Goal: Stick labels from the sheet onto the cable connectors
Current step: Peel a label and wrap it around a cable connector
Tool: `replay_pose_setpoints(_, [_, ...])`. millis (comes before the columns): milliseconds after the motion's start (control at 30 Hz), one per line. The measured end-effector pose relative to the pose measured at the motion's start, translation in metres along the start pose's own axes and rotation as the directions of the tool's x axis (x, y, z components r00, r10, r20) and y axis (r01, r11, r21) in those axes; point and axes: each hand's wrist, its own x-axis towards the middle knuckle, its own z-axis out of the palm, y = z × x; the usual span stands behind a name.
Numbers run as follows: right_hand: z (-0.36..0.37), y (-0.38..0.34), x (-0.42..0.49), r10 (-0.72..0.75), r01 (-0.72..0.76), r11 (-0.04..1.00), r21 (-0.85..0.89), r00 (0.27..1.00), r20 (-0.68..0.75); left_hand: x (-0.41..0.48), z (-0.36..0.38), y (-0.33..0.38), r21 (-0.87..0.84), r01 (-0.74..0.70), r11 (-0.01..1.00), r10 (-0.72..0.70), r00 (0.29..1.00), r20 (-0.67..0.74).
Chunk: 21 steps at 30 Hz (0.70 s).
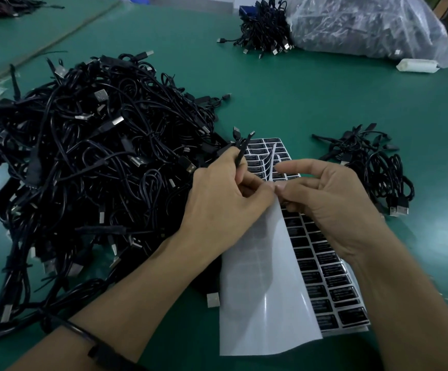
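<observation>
A sheet of black labels (324, 266) lies on the green table in front of me, its white backing (263, 290) folded up over the left half. My left hand (223, 194) grips a black cable (241, 151) whose connector points up and away; its thumb and forefinger also pinch the folded sheet edge. My right hand (330, 199) meets the left at that edge, fingertips pinched together, forefinger stretched out over the sheet. Whether a label is between those fingertips I cannot tell.
A big tangled heap of black USB cables (83, 167) fills the left. A smaller bundle of cables (378, 167) lies to the right. At the back sit another cable bunch (265, 30), a clear plastic bag (364, 25) of cables and a white roll (417, 66).
</observation>
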Motion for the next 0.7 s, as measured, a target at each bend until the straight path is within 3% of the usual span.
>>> replay_pose_setpoints(467, [-0.004,-0.001,0.001,0.009,-0.013,0.998,-0.060,0.998,-0.058,0.003,0.001,-0.002,0.001,0.023,1.000,-0.023,1.000,-0.009])
replay_pose_setpoints(600, [-0.017,-0.002,0.000,-0.034,-0.011,0.959,-0.283,0.987,-0.155,0.005,-0.001,0.000,-0.019,0.046,0.999,-0.048,0.993,-0.105])
replay_pose_setpoints(700, [-0.024,0.001,-0.002,-0.068,-0.042,0.825,-0.564,0.983,-0.172,0.006,-0.002,0.000,-0.069,0.099,0.993,-0.106,0.987,-0.121])
